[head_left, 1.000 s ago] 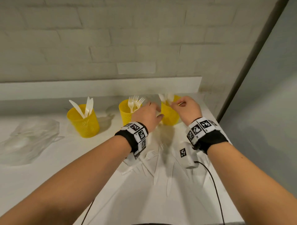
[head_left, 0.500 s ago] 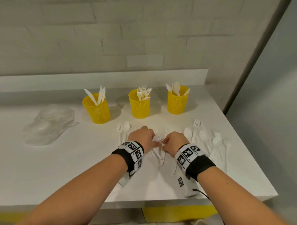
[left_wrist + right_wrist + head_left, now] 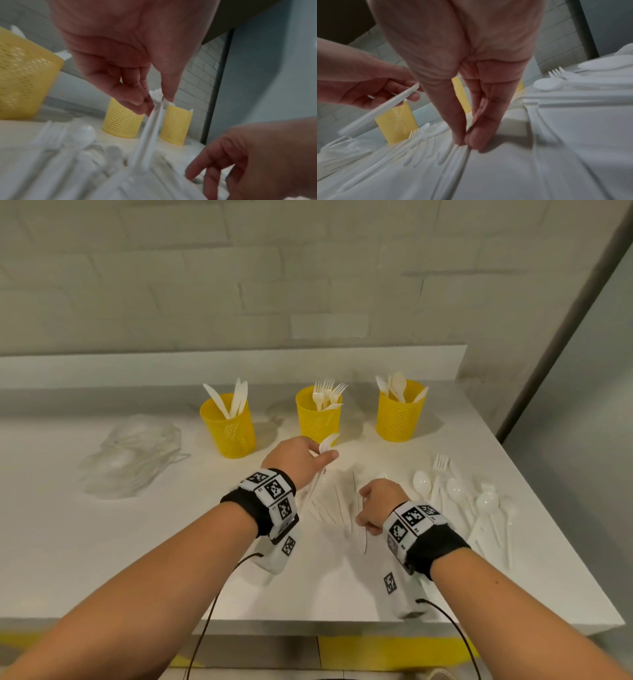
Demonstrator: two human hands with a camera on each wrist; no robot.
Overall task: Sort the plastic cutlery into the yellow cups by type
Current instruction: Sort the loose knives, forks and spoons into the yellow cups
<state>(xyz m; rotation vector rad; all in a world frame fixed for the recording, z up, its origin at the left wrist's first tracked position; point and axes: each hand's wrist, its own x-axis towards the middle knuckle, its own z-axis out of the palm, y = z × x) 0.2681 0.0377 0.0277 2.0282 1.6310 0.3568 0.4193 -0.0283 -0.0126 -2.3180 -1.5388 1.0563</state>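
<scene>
Three yellow mesh cups stand at the back: the left cup [image 3: 228, 424] holds knives, the middle cup [image 3: 318, 414] forks, the right cup [image 3: 399, 416] spoons. My left hand [image 3: 325, 455] hovers just in front of the middle cup and pinches a white plastic fork [image 3: 155, 94] near its tines, handle hanging down. My right hand [image 3: 364, 508] is low over the loose pile of white cutlery [image 3: 337, 505]. In the right wrist view its thumb and fingers [image 3: 464, 143] pinch one thin white piece lying there; I cannot tell its type.
More loose spoons and forks [image 3: 455, 491] lie near the table's right edge. A crumpled clear plastic bag [image 3: 133, 453] sits at the left. A white ledge and brick wall rise behind the cups. The table's front edge is close below my wrists.
Both hands came back from the cups to the loose pile. Since then the left hand has lifted a fork up toward the middle cup, and the right hand has settled onto the pile.
</scene>
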